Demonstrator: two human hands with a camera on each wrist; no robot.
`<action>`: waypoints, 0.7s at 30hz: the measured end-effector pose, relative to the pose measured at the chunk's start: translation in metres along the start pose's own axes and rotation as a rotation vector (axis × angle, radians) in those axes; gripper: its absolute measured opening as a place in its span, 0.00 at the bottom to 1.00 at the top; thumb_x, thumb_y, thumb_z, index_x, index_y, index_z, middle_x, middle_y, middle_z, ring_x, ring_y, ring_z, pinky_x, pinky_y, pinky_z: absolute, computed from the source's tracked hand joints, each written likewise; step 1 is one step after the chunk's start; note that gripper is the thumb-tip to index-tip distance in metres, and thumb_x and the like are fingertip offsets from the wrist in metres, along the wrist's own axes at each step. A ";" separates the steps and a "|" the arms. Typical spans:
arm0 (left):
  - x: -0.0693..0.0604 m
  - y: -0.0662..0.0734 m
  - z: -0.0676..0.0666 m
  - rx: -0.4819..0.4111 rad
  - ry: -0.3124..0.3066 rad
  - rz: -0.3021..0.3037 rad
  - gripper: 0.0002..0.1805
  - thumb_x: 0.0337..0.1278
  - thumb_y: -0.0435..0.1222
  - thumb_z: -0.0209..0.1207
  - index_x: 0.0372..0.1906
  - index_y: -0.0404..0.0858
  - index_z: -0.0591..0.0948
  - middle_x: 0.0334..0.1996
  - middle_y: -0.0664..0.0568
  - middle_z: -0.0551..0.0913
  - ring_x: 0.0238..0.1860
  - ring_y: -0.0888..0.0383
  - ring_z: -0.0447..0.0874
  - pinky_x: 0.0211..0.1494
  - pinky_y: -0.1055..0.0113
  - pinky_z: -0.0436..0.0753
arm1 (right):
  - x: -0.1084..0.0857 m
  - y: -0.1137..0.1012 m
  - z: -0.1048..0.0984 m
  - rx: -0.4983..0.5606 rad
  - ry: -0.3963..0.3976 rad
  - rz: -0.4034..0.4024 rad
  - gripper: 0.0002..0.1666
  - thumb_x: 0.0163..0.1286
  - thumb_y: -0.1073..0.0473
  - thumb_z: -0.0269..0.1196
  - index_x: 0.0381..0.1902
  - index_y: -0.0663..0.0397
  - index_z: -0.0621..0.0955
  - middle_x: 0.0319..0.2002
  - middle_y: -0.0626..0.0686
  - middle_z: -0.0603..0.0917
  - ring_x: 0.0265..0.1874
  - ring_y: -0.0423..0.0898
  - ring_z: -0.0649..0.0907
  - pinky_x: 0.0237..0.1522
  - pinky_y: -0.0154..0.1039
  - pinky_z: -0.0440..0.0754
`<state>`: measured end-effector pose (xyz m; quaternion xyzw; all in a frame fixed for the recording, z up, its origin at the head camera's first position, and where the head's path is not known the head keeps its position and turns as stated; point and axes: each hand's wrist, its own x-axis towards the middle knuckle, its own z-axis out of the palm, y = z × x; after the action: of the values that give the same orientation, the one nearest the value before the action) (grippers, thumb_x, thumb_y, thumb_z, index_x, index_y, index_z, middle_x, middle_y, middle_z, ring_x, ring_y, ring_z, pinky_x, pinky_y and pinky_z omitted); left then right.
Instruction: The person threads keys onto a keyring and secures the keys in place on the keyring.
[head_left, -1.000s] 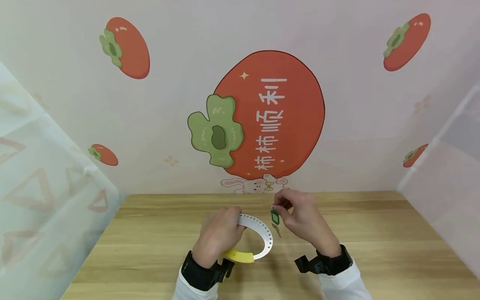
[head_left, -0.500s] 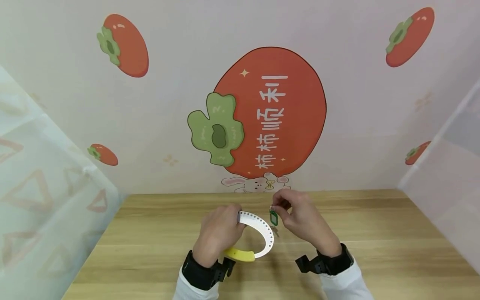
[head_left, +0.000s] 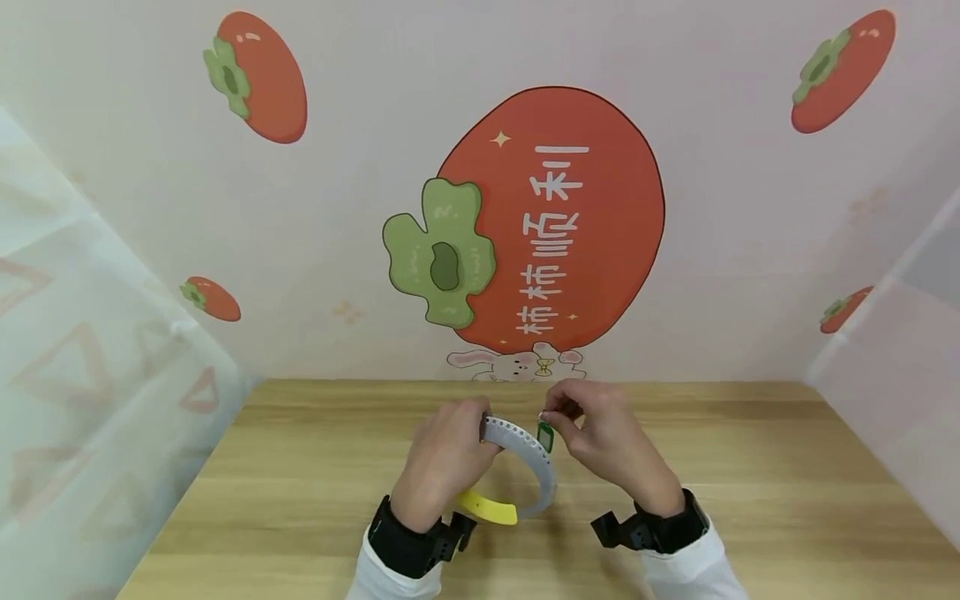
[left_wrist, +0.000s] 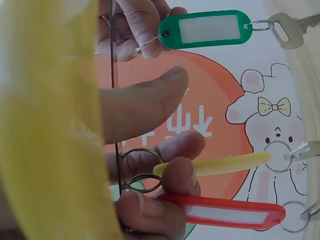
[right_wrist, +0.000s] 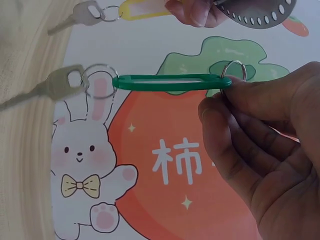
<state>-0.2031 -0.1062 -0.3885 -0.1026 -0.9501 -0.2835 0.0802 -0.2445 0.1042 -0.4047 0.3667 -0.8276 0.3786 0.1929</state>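
My left hand (head_left: 450, 454) grips a large hoop-shaped key holder, whose pale band (head_left: 534, 454) is perforated and whose handle (head_left: 491, 508) is yellow. A yellow key tag (left_wrist: 217, 163) and a red key tag (left_wrist: 230, 211) appear by the left fingers, wire rings between them and the band. My right hand (head_left: 607, 437) pinches the metal ring (right_wrist: 234, 65) of a green key tag (right_wrist: 170, 82) between thumb and fingers. From that tag's other end hangs a key (right_wrist: 60, 86). In the head view the green tag is close beside the hoop's upper right edge; whether they touch is unclear.
Both hands are above a wood-grain table (head_left: 300, 500). Behind it stands a pale wall (head_left: 337, 167) printed with persimmons and a rabbit. White sheets (head_left: 97, 400) flank the table on both sides.
The left hand and hoop have shifted slightly right, and the band has turned to show a greyer face. The gap to the green tag has narrowed; the right hand barely moved. The head view tilted slightly.
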 end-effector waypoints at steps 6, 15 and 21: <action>0.000 0.000 0.000 -0.037 -0.015 0.021 0.10 0.53 0.31 0.71 0.27 0.39 0.79 0.19 0.56 0.73 0.20 0.60 0.69 0.22 0.67 0.68 | 0.002 -0.001 0.001 0.009 -0.027 -0.011 0.14 0.58 0.74 0.73 0.30 0.50 0.82 0.29 0.42 0.83 0.27 0.33 0.82 0.31 0.33 0.82; 0.000 0.000 0.001 -0.043 -0.047 0.061 0.12 0.53 0.31 0.71 0.24 0.40 0.77 0.18 0.56 0.71 0.20 0.61 0.67 0.23 0.69 0.65 | -0.001 0.000 0.003 0.011 -0.055 -0.034 0.15 0.58 0.74 0.73 0.30 0.50 0.81 0.29 0.41 0.83 0.28 0.33 0.81 0.31 0.33 0.82; 0.001 0.002 0.002 -0.079 -0.094 0.075 0.10 0.54 0.28 0.70 0.26 0.39 0.79 0.19 0.56 0.71 0.20 0.61 0.67 0.23 0.70 0.66 | 0.000 0.000 0.002 0.035 -0.073 -0.062 0.16 0.58 0.75 0.72 0.32 0.50 0.81 0.30 0.41 0.82 0.29 0.34 0.82 0.33 0.33 0.83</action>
<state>-0.2033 -0.1029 -0.3890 -0.1545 -0.9363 -0.3125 0.0420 -0.2439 0.1024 -0.4062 0.4092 -0.8155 0.3732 0.1679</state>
